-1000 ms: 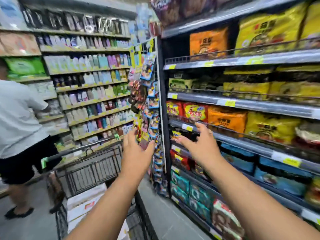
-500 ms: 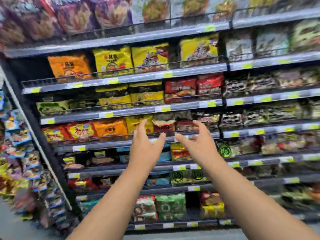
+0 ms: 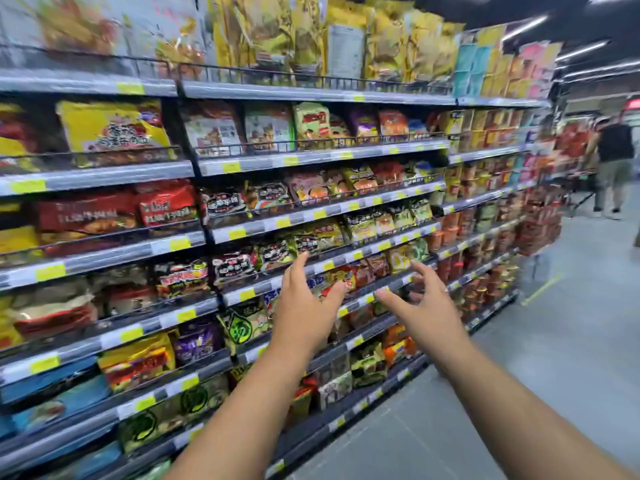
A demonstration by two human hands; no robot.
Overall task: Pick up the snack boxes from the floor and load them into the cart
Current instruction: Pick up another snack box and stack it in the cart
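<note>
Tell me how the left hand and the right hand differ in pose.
The left hand has its fingers close together, while the right hand has them spread apart. The left hand's fingers are nearly straight and point up; the right hand's fingers are bent, like a claw. Both hands are empty and raised in front of the shelves.

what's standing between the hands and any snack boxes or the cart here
Cannot tell: no snack boxes on the floor and no cart show in this view. The left hand and right hand are raised, holding nothing, in front of the shelves.
</note>
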